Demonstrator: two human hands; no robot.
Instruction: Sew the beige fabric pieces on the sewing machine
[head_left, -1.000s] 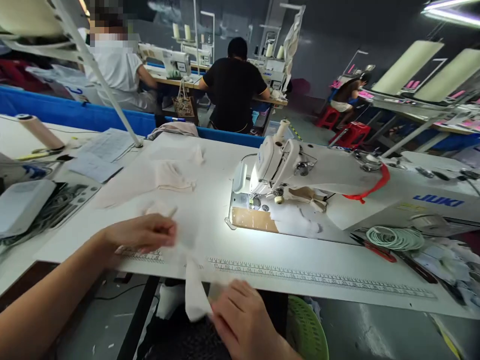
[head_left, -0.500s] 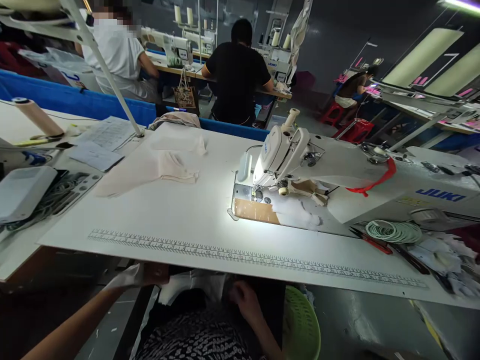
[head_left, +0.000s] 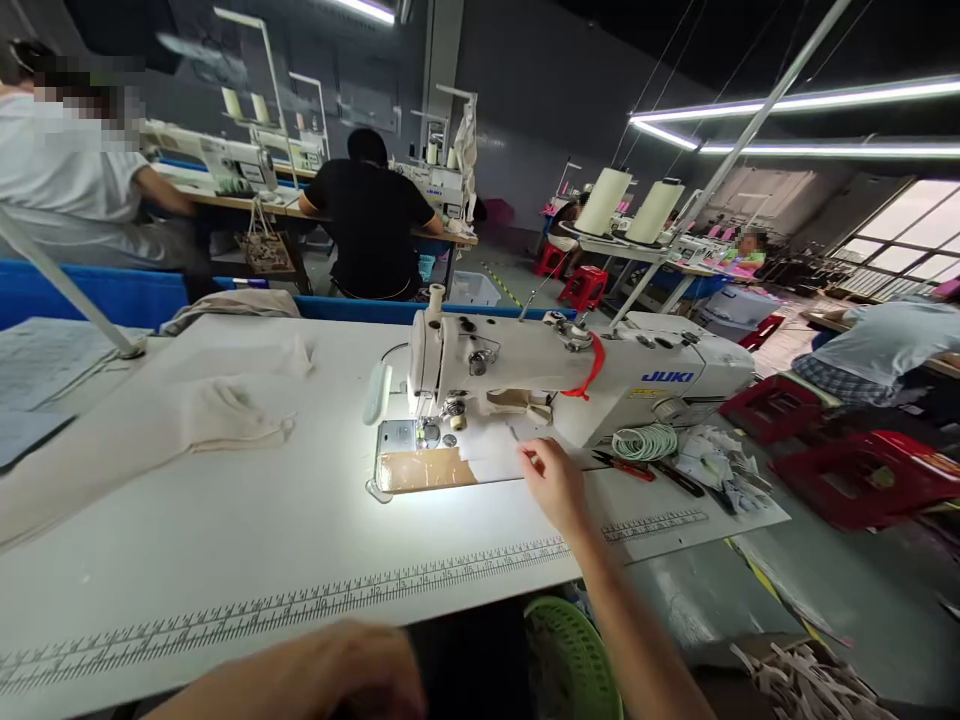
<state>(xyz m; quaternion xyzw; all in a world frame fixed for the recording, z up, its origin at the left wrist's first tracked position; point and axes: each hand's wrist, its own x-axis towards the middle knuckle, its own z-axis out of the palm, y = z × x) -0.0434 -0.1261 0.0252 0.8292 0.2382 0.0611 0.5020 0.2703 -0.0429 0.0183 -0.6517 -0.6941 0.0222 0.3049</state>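
My right hand (head_left: 553,482) is over the bed of the white sewing machine (head_left: 622,400), right of the needle area. Its thumb and fingers are pinched together; a small dark sliver shows by the fingertips, too small to name. My left hand (head_left: 364,665) is smeared by motion at the table's front edge, and its fingers are hidden. Beige fabric pieces (head_left: 225,420) lie on the table left of the machine. Red-handled snips (head_left: 626,466) and a coil of pale green cord (head_left: 645,442) lie just right of my right hand.
A printed ruler (head_left: 375,590) runs along the table's front. Fabric scraps (head_left: 724,465) sit at the table's right end. Below are a green basket (head_left: 574,640) and a heap of strips (head_left: 814,680). Red stools (head_left: 870,480) stand at right; co-workers sit beyond the blue trough (head_left: 337,307).
My right hand has come up from my lap onto the machine bed. My left hand has also risen to the table's edge. The view has swung right; the white cloth in my lap is out of sight.
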